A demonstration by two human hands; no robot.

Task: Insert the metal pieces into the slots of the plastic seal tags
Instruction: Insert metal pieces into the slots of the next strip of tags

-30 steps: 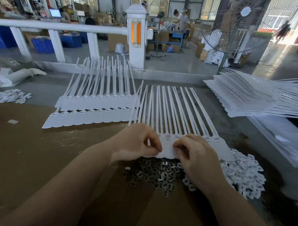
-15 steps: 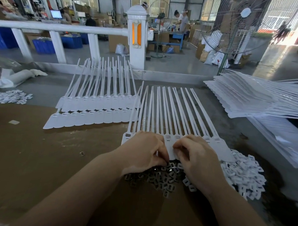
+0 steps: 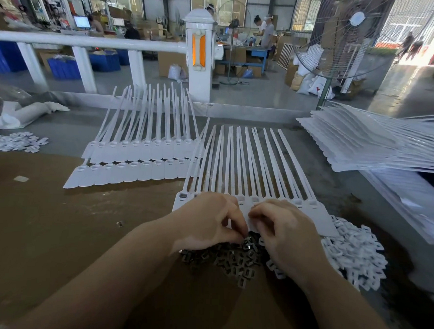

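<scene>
From the head view, a row of white plastic seal tags (image 3: pixel 255 170) lies flat on the brown cardboard sheet (image 3: pixel 49 220), joined side by side. Their long thin straps run away from the person toward the far edge of the table and fan out slightly, while the flat paddle-shaped heads, each with a small rectangular slot, sit at the near end.

The left hand (image 3: pixel 206 223) rests over the left heads of the row, fingers curled, with thumb and fingertip pinched at a small grey metal piece (image 3: pixel 247 245) at the top of the pile. The right hand (image 3: pixel 282 230) has its fingers curled down onto a tag head (whether it holds anything underneath cannot be told).

Just in front of the heads lies a loose heap of metal pieces (image 3: pixel 232 261), dull grey, small and square with holes. Touching it on the right is a heap of white plastic clips (image 3: pixel 350 255).

Two more overlapping rows of tags (image 3: pixel 142 159) lie beyond to the left, straps likewise pointing away. A thick stack of tag sheets (image 3: pixel 374 147) lies on the right, with a few white clips (image 3: pixel 15 141) at far left.
</scene>
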